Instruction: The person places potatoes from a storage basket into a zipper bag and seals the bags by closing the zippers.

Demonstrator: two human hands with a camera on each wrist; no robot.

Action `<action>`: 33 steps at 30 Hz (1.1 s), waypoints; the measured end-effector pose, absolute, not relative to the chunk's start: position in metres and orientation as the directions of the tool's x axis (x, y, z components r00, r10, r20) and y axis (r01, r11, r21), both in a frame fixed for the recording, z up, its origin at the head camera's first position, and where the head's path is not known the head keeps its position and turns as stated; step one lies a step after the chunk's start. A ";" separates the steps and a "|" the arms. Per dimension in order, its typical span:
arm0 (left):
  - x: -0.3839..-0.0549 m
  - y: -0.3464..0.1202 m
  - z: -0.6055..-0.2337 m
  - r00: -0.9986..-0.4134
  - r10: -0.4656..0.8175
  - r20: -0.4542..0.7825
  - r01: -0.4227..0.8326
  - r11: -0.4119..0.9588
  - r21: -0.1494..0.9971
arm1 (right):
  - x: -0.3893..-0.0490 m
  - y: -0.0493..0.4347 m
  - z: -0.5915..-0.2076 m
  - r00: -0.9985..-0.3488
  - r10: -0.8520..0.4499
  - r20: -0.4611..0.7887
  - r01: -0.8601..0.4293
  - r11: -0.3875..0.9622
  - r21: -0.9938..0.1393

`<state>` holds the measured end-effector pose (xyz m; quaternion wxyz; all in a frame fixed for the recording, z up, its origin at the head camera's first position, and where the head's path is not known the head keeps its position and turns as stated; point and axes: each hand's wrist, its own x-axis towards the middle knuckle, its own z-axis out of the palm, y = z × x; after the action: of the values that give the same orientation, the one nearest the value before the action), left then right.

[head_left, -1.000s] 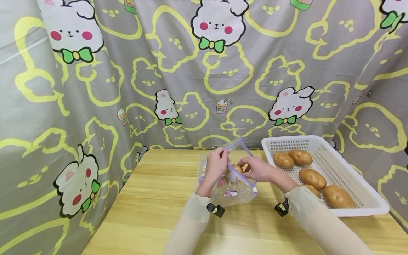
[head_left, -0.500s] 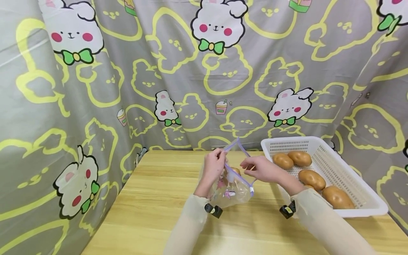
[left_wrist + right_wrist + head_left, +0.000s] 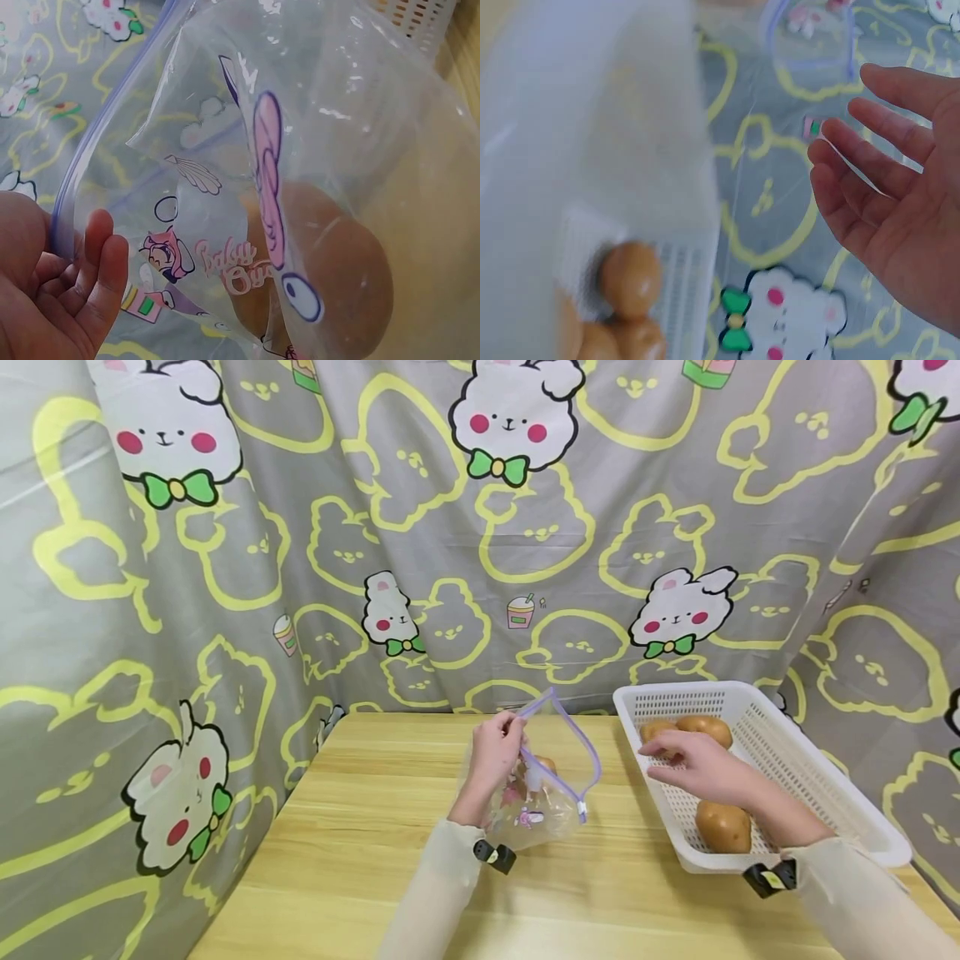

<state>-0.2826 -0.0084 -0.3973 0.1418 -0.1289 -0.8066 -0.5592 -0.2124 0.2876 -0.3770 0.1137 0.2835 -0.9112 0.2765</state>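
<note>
A clear zip bag (image 3: 528,835) with a purple zip edge and pink cartoon prints stands on the table with its mouth spread. My left hand (image 3: 492,753) pinches the zip edge at the left side of the mouth. Through the film a brown potato (image 3: 345,277) shows inside the bag. Over the left side of a white plastic basket (image 3: 693,862) hangs my right hand (image 3: 708,768), fingers apart and nothing in them. Several potatoes (image 3: 723,827) lie in the basket; the hand and forearm hide some of them in the head view.
A wooden table (image 3: 337,868) bears the bag and the basket, with the basket at its right end. A grey curtain (image 3: 450,527) with yellow outlines and white rabbits hangs behind and at both sides. Dark cameras (image 3: 495,855) sit on both wrists.
My right hand has left the bag mouth and moved right to above the basket. My left hand keeps hold of the zip edge and has shifted slightly left with the bag.
</note>
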 end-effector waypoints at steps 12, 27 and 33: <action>-0.281 -0.012 -0.400 -0.923 0.053 0.382 0.378 0.318 0.869 | -0.200 0.342 -0.411 -0.814 -0.427 0.393 -0.569 0.723 -0.392; -0.281 -0.016 -0.402 -0.921 0.056 0.385 0.381 0.336 0.862 | -0.200 0.387 -0.445 -0.832 -0.479 0.282 -0.554 0.685 -0.473; -0.282 -0.016 -0.403 -0.919 0.064 0.389 0.388 0.326 0.862 | -0.202 0.395 -0.453 -0.813 -0.515 0.270 -0.573 0.629 -0.525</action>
<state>-0.2821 -0.0157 -0.4034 0.1435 -0.1409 -0.8014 -0.5633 -0.2024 0.3947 -0.4532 0.0470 0.3019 -0.9013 0.3070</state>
